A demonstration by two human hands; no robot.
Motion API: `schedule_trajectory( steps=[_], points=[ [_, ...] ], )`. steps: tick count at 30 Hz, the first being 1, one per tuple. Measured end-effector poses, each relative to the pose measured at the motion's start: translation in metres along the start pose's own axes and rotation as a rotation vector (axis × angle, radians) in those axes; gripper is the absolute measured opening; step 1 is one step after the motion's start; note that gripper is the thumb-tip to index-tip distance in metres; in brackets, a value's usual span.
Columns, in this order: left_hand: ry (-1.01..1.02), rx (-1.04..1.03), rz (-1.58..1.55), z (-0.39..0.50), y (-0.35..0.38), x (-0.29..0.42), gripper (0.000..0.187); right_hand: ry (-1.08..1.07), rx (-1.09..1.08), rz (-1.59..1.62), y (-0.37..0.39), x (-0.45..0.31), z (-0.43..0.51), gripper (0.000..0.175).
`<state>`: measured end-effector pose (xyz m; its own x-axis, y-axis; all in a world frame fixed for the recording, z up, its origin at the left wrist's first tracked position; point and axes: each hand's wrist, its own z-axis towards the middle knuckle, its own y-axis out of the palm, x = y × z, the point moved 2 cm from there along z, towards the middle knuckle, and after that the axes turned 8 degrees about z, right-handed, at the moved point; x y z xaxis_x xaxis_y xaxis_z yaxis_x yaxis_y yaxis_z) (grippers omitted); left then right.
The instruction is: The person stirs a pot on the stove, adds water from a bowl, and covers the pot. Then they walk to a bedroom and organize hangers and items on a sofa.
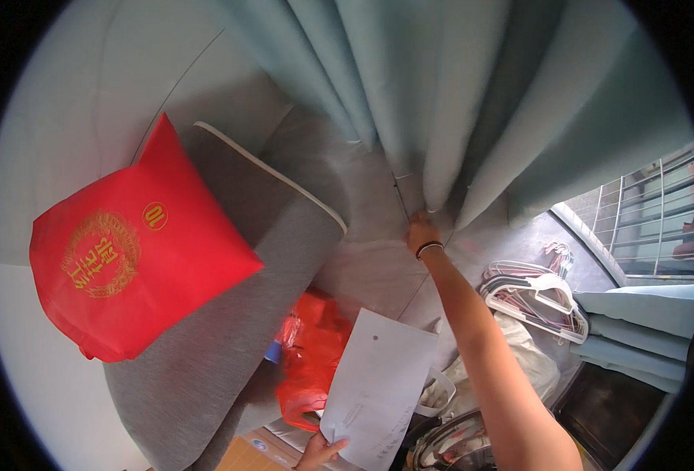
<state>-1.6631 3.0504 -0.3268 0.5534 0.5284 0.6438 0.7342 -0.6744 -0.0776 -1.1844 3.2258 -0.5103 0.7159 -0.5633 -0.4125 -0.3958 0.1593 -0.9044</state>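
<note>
My left hand (320,451), at the bottom edge, pinches the lower corner of a white sheet of paper (376,382) that bears writing. My right arm stretches far forward over the grey tiled floor (364,259). At the hem of the long pale blue-green curtain (447,106) is my right hand (422,232), with dark bands around its wrist. Its fingers are small and partly hidden in this view, so whether they grip anything cannot be told. Beneath the paper's left side lies a red plastic bag (314,353).
A red fabric bag (176,253) with gold print rests on a grey upholstered piece (264,235) at left. Clothes hangers (535,300) lie on the floor at right, beside more curtain folds (641,329). A whitish sack (529,347), a black box (612,412) and a cardboard box (264,453) are nearer.
</note>
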Motion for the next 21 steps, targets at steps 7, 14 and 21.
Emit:
schedule_trajectory(
  steps=[7, 14, 21],
  points=[
    [-0.248, -0.094, -0.021, 0.001, 0.005, 0.016, 0.037, 0.152, -0.272, -0.108, 0.003, -0.012, -0.01, 0.026],
    [-0.165, -0.152, -0.007, 0.013, -0.002, -0.005, 0.04, -0.096, -0.275, 0.049, -0.063, -0.01, -0.098, 0.023],
    [-0.144, -0.171, -0.016, 0.015, 0.003, -0.009, 0.048, -0.532, -0.217, -0.002, -0.229, -0.05, -0.157, 0.025]
  ],
)
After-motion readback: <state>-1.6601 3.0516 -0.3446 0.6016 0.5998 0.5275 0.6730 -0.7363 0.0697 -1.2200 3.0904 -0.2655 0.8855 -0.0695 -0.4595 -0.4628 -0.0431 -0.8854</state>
